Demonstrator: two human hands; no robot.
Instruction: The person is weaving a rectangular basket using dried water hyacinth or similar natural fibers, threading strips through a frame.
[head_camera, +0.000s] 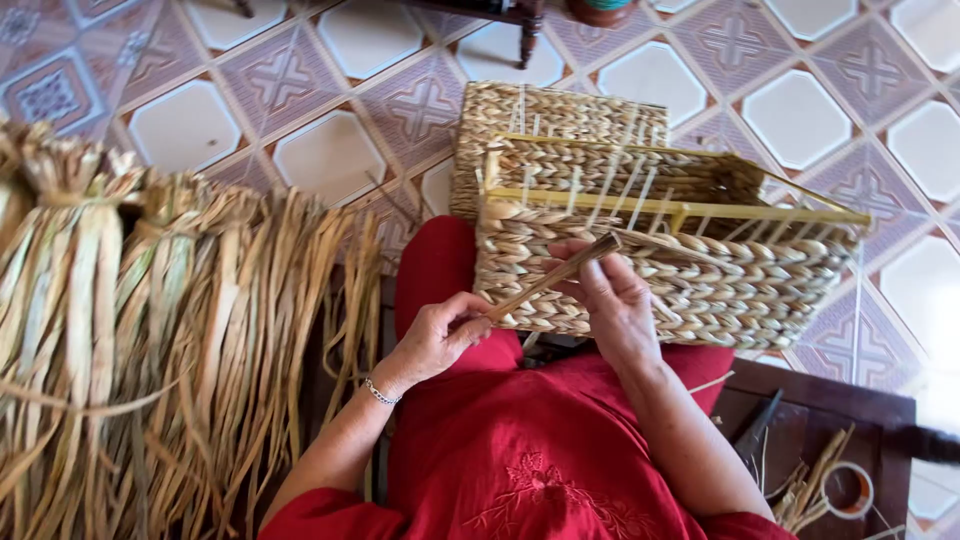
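Note:
A half-woven basket (700, 285) of braided dried fibre on a yellow frame rests on my lap, over my red clothes. My left hand (440, 335) pinches the near end of a flat dried strand (555, 275) that runs up and right across the basket's front wall. My right hand (610, 295) lies against that wall, fingers closed around the strand's far part near the woven edge. A silver bracelet sits on my left wrist.
Tied bundles of long dried reed leaves (150, 330) lie to my left on the patterned tiled floor (330, 150). A dark wooden stool (830, 430) at lower right carries a tape roll (848, 490), scissors and fibre scraps. A furniture leg (528, 30) stands at the top.

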